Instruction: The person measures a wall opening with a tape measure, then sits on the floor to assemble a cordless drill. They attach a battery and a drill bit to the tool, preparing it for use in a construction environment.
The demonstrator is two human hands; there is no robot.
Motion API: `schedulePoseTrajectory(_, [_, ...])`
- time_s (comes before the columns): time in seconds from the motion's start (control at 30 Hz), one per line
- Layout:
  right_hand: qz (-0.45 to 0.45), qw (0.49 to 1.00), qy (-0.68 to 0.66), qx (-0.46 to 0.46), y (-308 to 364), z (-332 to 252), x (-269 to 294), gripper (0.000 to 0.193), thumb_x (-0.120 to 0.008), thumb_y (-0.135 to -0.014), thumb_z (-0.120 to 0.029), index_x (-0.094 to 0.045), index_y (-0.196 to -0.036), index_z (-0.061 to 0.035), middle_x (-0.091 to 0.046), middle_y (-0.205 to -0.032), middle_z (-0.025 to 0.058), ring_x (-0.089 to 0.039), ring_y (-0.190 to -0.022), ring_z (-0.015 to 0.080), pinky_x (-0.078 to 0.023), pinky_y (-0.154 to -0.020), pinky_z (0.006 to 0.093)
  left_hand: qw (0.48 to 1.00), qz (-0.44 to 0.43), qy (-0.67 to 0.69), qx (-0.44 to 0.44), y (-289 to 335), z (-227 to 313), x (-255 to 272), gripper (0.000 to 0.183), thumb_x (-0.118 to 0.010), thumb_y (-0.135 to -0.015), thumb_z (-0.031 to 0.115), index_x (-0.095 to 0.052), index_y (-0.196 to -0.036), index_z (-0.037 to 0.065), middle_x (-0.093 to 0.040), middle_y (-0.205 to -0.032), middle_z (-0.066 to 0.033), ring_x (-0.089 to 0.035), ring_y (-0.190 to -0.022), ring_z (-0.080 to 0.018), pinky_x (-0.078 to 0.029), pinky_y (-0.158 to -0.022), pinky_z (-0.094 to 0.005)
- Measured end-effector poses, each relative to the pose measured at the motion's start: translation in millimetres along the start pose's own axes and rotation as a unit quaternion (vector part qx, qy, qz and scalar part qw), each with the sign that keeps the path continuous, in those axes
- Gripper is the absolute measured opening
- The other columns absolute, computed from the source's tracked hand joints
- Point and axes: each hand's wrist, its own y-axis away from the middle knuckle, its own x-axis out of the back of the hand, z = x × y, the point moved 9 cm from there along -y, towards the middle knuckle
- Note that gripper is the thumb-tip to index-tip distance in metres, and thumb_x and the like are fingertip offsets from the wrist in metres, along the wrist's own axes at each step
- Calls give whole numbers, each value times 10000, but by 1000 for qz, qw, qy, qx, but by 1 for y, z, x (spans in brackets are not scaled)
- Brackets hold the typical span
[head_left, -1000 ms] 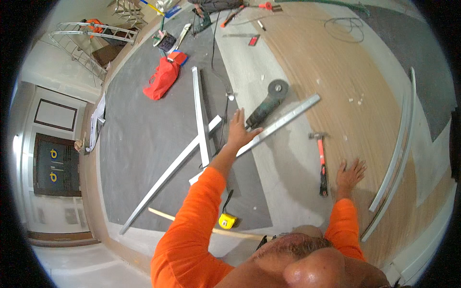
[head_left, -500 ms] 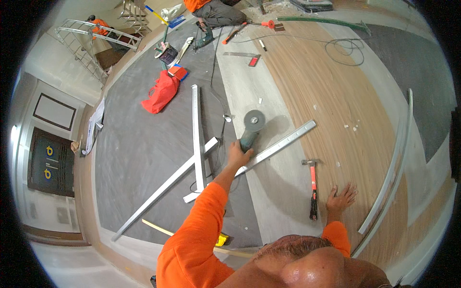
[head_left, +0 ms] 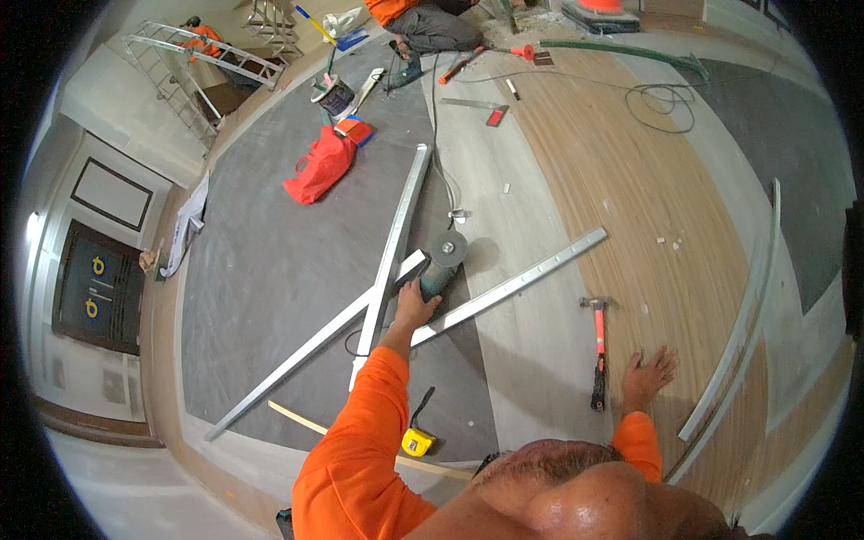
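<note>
Hands well apart | left hand (head_left: 414, 306) closed around dark-green, grey-disced angle grinder (head_left: 439, 277), centre of frame | right hand (head_left: 648, 379) lay flat on brown wood-grain floor (head_left: 630, 207), lower right, beside red-and-black claw hammer (head_left: 600, 346)

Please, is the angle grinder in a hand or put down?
In a hand: the left hand is wrapped around the angle grinder behind its disc.

The dark green, tube-bodied angle grinder (head_left: 439, 274) with a flat, round grey disc (head_left: 447, 247) was gripped at its lower end near the centre of the frame, its body slanting slightly rightward toward the top, the disc's round face showing there
</note>
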Motion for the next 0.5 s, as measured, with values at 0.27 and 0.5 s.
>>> schedulePoseTrajectory(0.27, [17, 1000, 0, 5, -6, 7, -7, 775, -439, -964, -540, -234, -1540, -64, -139, -1606, 226, -84, -1485, 428, -91, -1170, 605, 964, 265, 5, -10, 41, 35, 23, 725, -742, -726, 216, -465, -1346, -39, -501, -1297, -238, -456, -1219, -416, -350, -1041, -500])
schedulePoseTrajectory(0.5, [26, 999, -12, 18, -5, 5, -14, 792, -430, -951, -564, -221, -1545, -84, -134, -1611, 213, -97, -1482, 432, -88, -1176, 596, 975, 109, 4, -194, 43, 160, -37, 546, -704, -857, 304, -510, -1281, 20, -551, -1246, -181, -538, -1155, -359, -418, -1014, -465])
